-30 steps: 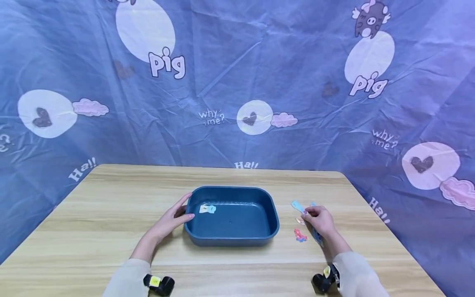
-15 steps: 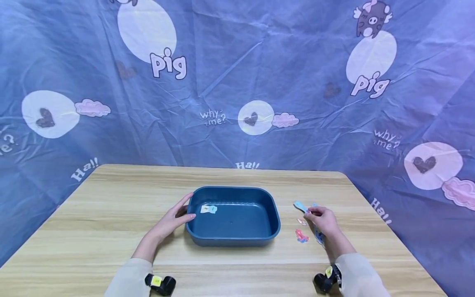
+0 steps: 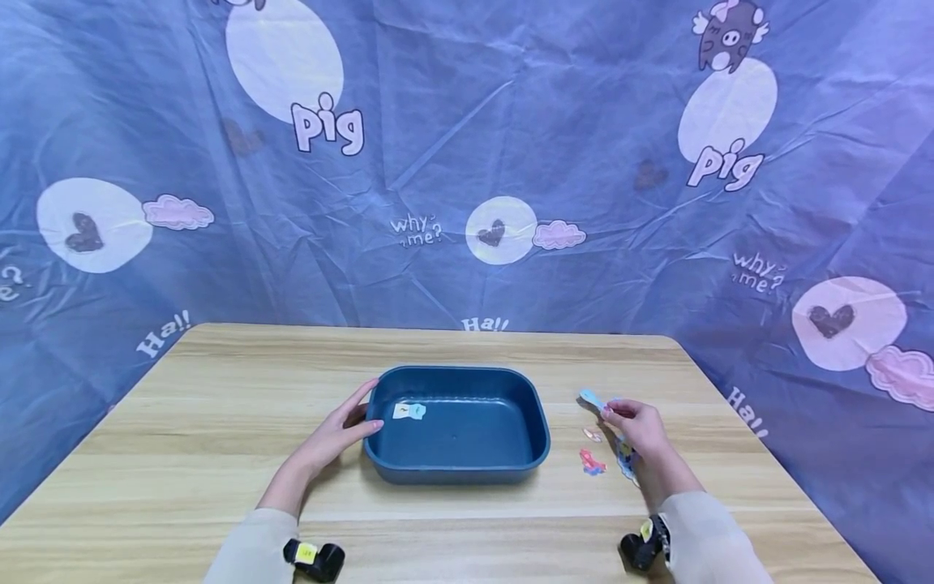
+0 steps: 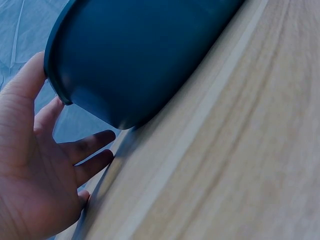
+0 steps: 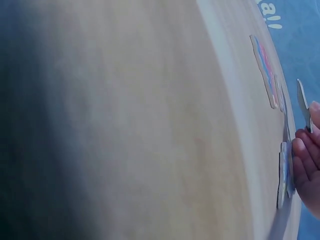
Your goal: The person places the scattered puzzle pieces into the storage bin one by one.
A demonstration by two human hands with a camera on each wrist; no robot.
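My left hand [image 3: 330, 435] rests at the left end of a dark blue rectangular tub [image 3: 456, 477]. Its thumb and index finger touch the rim, and the other fingers spread loosely beside the wall in the left wrist view. Inside the tub, toward the left, lies a small white and light-blue flat cutout [image 3: 409, 411]. My right hand [image 3: 642, 430] pinches a light-blue flat cutout [image 3: 590, 397] by one end between thumb and fingertip. In the right wrist view this held cutout [image 5: 302, 100] stands raised off the table; its gripped end is hidden.
On the wood-grain table [image 3: 219, 389], a red and blue cutout [image 3: 593, 462] and a small pale one [image 3: 592, 435] lie between tub and right hand. Blue cutouts [image 3: 625, 458] lie partly under that hand. A blue printed cloth [image 3: 438, 162] hangs behind the table.
My right hand has shifted slightly right, lifting and tilting the light-blue cutout. More of the blue cutouts beneath shows now. The left hand and tub have stayed put.
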